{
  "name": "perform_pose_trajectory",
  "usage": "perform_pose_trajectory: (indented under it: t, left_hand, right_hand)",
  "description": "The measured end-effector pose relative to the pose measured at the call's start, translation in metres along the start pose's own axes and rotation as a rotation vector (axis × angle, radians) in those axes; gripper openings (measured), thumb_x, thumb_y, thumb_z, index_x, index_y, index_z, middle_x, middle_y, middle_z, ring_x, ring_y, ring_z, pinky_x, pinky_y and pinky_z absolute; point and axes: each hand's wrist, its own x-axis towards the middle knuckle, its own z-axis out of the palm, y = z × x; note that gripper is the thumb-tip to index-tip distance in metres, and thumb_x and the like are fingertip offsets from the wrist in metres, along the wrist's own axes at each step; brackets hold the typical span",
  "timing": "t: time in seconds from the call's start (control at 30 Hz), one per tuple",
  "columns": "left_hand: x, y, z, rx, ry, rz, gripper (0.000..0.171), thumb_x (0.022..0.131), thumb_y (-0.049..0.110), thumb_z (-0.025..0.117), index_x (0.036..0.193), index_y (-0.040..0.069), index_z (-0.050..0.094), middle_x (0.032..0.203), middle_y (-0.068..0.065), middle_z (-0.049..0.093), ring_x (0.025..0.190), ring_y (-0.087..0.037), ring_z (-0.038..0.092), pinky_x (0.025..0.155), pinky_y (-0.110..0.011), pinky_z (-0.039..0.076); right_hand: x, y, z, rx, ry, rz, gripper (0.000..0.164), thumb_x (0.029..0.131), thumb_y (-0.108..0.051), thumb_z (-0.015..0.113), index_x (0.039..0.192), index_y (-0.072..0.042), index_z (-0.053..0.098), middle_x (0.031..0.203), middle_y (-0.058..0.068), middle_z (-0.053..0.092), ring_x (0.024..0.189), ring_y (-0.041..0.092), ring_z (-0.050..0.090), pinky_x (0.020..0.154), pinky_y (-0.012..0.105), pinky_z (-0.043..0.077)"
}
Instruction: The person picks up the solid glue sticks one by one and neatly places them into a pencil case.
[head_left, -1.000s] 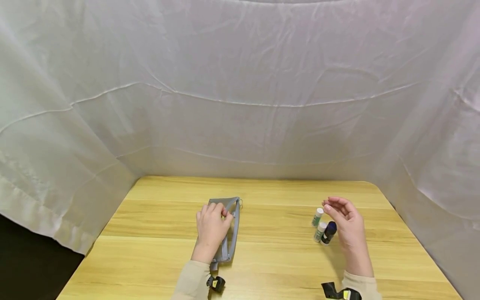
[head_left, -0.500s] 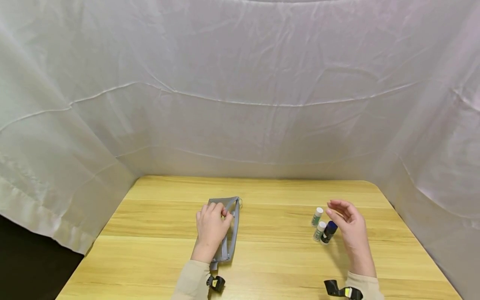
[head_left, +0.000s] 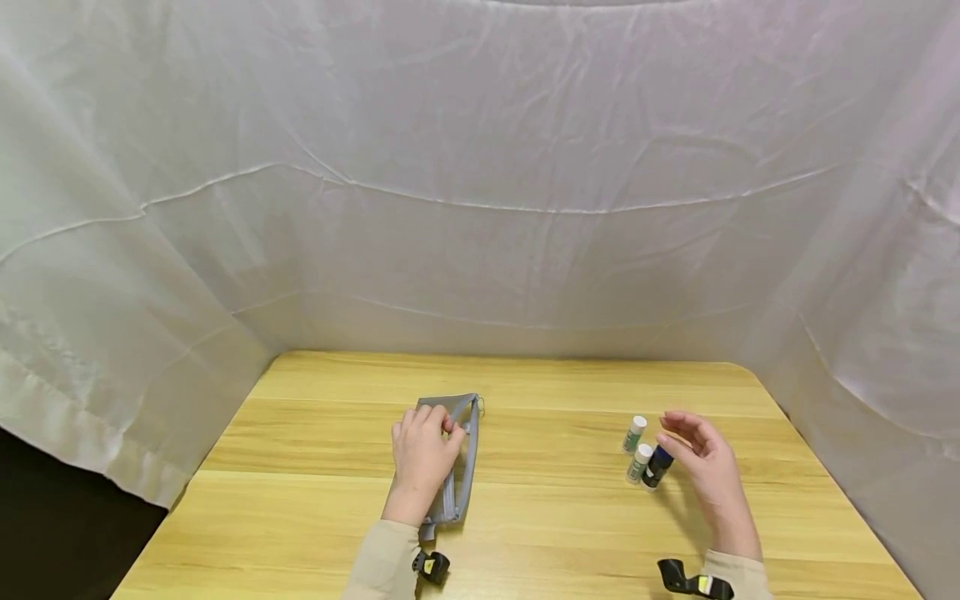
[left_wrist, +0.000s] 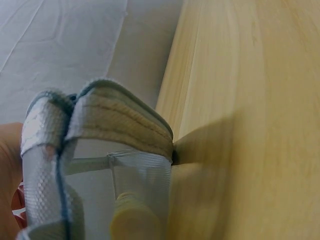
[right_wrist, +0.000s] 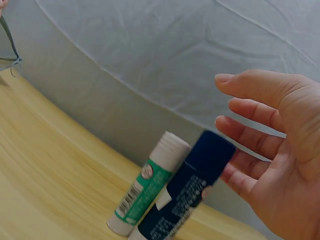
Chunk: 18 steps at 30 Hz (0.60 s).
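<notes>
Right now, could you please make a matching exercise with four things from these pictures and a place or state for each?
Things:
1. grey mesh zip pouch
2. dark blue capped glue stick
3. left hand
4. right hand

Places or states:
A. stands next to a white-capped stick
B. open, fingers relaxed, holding nothing
C. lies flat on the wooden table
D. pinches the pouch's edge

Pairs: 1-C, 2-A, 3-D, 4-B

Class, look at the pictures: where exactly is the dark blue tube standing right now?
In the head view the dark blue tube stands on the right of the table, beside a green-labelled tube and just left of the right hand.
</notes>
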Motion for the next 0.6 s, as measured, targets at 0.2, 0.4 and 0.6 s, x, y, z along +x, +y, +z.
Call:
perform_pose_trajectory:
  t: [0.2,0.4,0.6]
  left_hand:
    - [0.000,0.000,0.001,-0.003,0.003,0.006,0.019,0.075,0.020,0.069,0.068,0.019,0.052,0.065,0.006,0.047,0.067,-0.017,0.041,0.066,-0.030,0.025]
    - [0.000,-0.001,0.000,-0.011,-0.030,-0.010,0.019,0.077,0.020,0.068,0.069,0.020,0.051,0.067,0.006,0.048,0.067,-0.017,0.041,0.067,-0.030,0.025]
    - [0.000,-0.001,0.000,-0.007,-0.045,-0.016,0.019,0.078,0.019,0.068,0.070,0.019,0.051,0.068,0.005,0.050,0.068,-0.018,0.042,0.067,-0.031,0.026]
  right_hand:
    - [-0.002,0.010,-0.009,-0.033,-0.032,0.019,0.042,0.087,0.002,0.065,0.126,0.008,0.049,0.111,-0.015,0.064,0.105,-0.004,0.058,0.087,0.006,0.043]
    - [-0.006,0.021,-0.019,-0.037,-0.106,0.035,0.045,0.088,0.003,0.062,0.130,0.010,0.045,0.116,-0.015,0.062,0.109,-0.004,0.056,0.088,0.007,0.043]
    - [-0.008,0.031,-0.026,0.060,-0.177,0.053,0.044,0.089,0.007,0.059,0.130,0.008,0.044,0.120,-0.011,0.061,0.110,-0.003,0.057,0.090,0.010,0.045]
